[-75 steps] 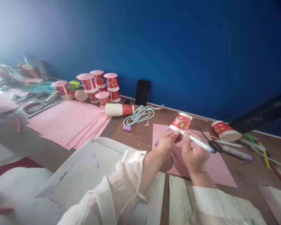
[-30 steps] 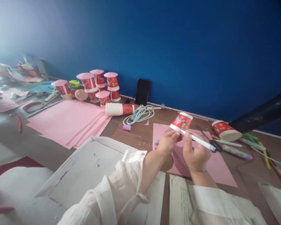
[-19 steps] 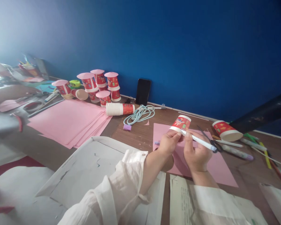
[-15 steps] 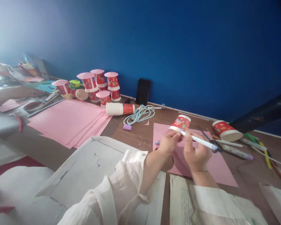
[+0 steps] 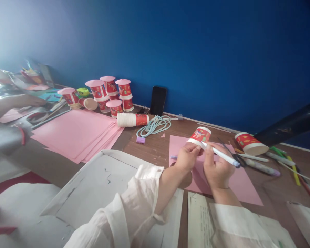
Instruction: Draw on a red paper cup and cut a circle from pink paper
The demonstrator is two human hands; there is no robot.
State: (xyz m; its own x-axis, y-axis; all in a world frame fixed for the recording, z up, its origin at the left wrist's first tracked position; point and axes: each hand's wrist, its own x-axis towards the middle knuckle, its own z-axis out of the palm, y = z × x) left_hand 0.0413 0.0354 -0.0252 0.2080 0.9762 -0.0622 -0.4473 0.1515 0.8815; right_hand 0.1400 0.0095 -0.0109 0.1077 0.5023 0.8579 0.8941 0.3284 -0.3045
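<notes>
My left hand (image 5: 186, 157) pinches the white rim of a small red paper cup (image 5: 199, 135), held tilted above a pink paper sheet (image 5: 237, 184). My right hand (image 5: 216, 168) grips a white pen (image 5: 222, 155) whose tip touches the cup's rim. Both hands are closed, close together, just above the sheet. Black scissors (image 5: 234, 156) lie right behind the pen's far end.
A stack of pink sheets (image 5: 74, 134), red cups with pink lids (image 5: 108, 92), a lying sleeve of cups (image 5: 131, 120), a coiled cable (image 5: 152, 126), a phone (image 5: 158, 101) against the blue wall. Another cup (image 5: 250, 144) and pens lie right. Another person's arm (image 5: 7, 106) reaches in at left.
My hands and the cup barely shifted, a little lower. Another person's arm has come into view at the far left and reached along the table.
</notes>
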